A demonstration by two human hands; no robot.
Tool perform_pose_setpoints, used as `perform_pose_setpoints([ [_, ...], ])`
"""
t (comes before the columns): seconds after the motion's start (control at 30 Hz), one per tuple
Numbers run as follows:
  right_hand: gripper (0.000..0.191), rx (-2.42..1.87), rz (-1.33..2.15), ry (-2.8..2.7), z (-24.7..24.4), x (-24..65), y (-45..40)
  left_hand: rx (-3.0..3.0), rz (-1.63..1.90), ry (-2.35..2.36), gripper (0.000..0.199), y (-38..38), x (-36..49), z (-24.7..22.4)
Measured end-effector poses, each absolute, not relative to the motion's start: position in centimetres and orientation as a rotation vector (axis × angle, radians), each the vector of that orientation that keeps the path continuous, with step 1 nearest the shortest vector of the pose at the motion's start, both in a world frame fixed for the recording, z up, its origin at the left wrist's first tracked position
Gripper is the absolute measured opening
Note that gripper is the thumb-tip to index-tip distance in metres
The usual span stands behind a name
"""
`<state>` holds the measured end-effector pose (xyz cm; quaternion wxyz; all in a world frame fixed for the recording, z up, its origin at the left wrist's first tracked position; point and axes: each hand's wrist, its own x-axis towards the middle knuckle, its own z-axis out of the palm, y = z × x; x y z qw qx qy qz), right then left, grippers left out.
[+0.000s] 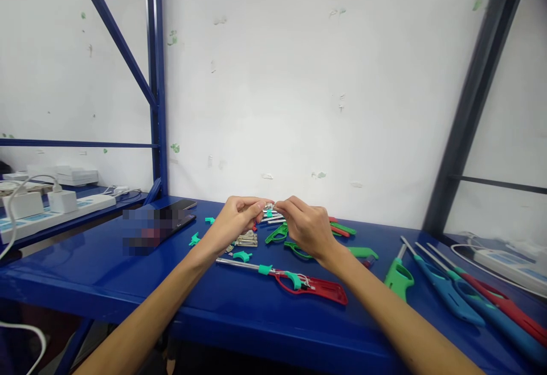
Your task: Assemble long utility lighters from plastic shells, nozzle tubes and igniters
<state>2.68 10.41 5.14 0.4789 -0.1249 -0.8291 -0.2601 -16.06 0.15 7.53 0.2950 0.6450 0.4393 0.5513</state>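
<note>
Over the blue table, my left hand (240, 215) and my right hand (306, 224) come close together, fingertips pinched. Between them is a small shiny, whitish part (269, 207), too small to name; both hands appear to grip it. Below lies an opened long-neck lighter with a red half-shell (327, 290), a metal tube (237, 263) and a teal trigger (294, 280) fitted in it. Loose teal triggers (243, 256) and a pile of small metal and clear pieces (247, 239) sit near my left hand. Green lighter shells (361, 252) lie behind my right wrist.
Several whole long-neck lighters, including a green one (399, 278) and a blue one (448, 292), lie at the right. Dark phones (182, 224) rest at the left. A power strip (85, 207) stands farther left. Blue rack posts (157, 78) rise before the white wall (316, 78).
</note>
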Motion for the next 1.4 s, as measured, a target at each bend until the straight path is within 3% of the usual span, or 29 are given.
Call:
perform_pose_setpoints([
  [1.4, 0.010, -0.345, -0.620, -1.998, 5.44, 2.73, 10.60, 1.843, 1.505, 1.380, 0.028, 0.16, -15.54, 7.43],
])
